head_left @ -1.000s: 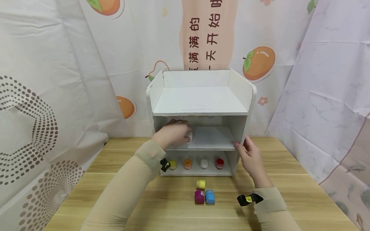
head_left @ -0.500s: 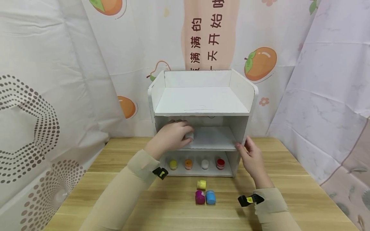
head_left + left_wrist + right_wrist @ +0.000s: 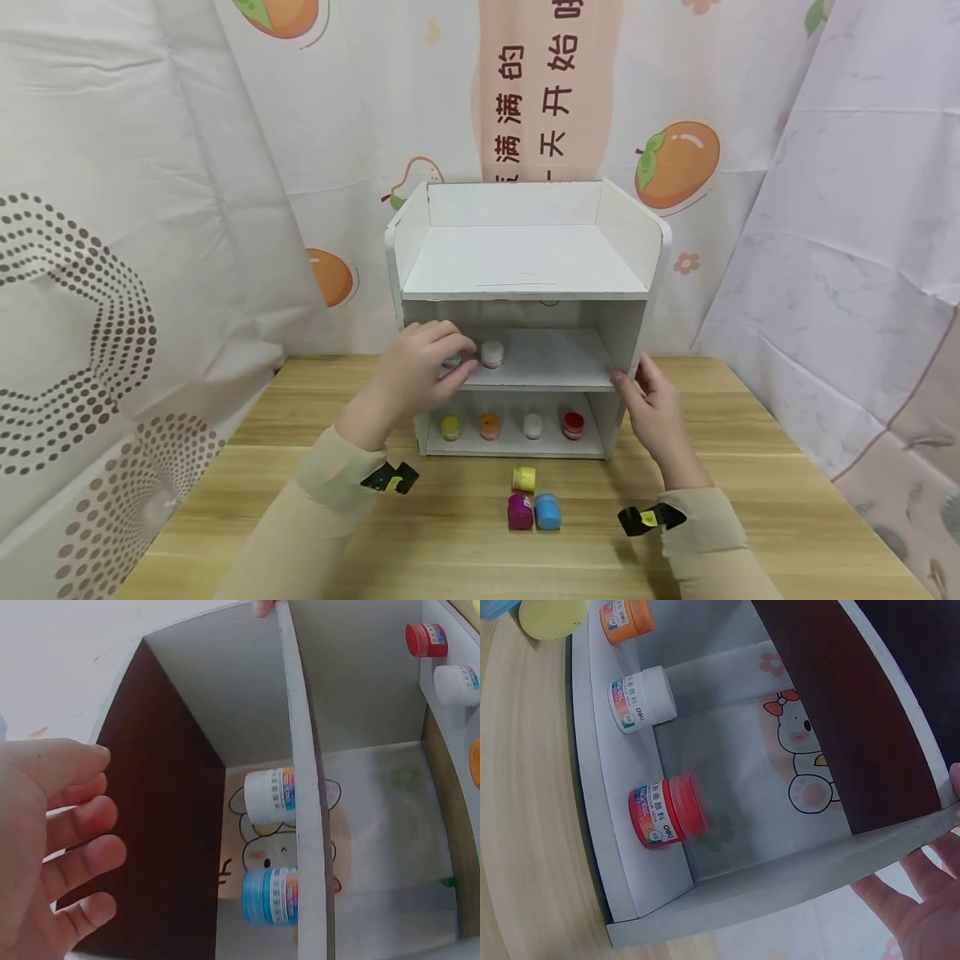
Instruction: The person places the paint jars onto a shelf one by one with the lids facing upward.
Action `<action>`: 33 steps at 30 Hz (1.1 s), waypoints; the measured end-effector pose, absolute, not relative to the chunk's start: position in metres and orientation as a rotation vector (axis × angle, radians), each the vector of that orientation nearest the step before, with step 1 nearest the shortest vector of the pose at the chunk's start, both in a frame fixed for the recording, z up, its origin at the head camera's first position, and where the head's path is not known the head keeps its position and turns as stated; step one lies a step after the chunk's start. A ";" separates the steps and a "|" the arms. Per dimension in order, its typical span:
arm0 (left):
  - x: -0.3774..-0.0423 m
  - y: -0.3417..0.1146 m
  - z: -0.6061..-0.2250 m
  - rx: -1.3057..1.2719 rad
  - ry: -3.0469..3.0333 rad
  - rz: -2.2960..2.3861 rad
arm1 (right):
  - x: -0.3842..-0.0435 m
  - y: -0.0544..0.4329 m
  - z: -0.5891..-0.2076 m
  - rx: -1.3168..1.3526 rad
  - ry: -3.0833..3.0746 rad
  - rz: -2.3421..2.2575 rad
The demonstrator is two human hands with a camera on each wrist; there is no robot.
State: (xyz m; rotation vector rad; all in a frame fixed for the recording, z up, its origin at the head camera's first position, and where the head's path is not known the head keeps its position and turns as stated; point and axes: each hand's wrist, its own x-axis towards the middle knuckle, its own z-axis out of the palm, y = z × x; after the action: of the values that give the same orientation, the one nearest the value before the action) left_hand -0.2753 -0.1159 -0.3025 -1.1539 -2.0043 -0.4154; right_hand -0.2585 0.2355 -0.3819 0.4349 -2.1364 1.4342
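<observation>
Your left hand [image 3: 416, 367] is released, near the white jar [image 3: 492, 356] on the middle shelf [image 3: 551, 358]; it partly hides the blue jar [image 3: 270, 897] in the head view. Your right hand [image 3: 656, 410], cropped in its wrist view, grips the side panel [image 3: 624, 333].

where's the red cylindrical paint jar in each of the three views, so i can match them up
Head: the red cylindrical paint jar is right of and below centre, ending the row on the lowest level of the white three-tier shelf unit.
Left wrist: the red jar is near the upper right corner.
Right wrist: the red jar is left of centre, below mid-height.
Shared landmark: the white cylindrical jar next to it on that level.
</observation>
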 end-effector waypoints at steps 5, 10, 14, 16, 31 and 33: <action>-0.271 -0.132 -0.312 -1.104 -1.927 -0.555 | -0.258 0.234 -0.381 0.423 -2.138 1.435; -0.265 -0.149 -0.323 -0.997 -1.911 -0.661 | -0.256 0.234 -0.379 0.412 -2.146 1.433; -0.263 -0.163 -0.330 -0.870 -1.916 -0.679 | -0.255 0.233 -0.379 0.405 -2.142 1.418; -0.262 -0.169 -0.333 -0.807 -1.920 -0.675 | -0.255 0.232 -0.379 0.401 -2.141 1.413; -0.256 -0.198 -0.346 -0.527 -2.111 -0.721 | -0.257 0.235 -0.382 0.415 -2.135 1.418; -0.255 -0.202 -0.347 -0.488 -2.156 -0.731 | -0.257 0.234 -0.381 0.418 -2.138 1.417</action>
State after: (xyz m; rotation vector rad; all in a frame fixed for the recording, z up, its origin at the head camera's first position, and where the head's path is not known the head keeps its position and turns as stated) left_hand -0.2553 -0.2021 -0.3466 -0.4878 -2.1563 -0.7312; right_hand -0.2570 0.2343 -0.3810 0.4181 -2.1376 1.4175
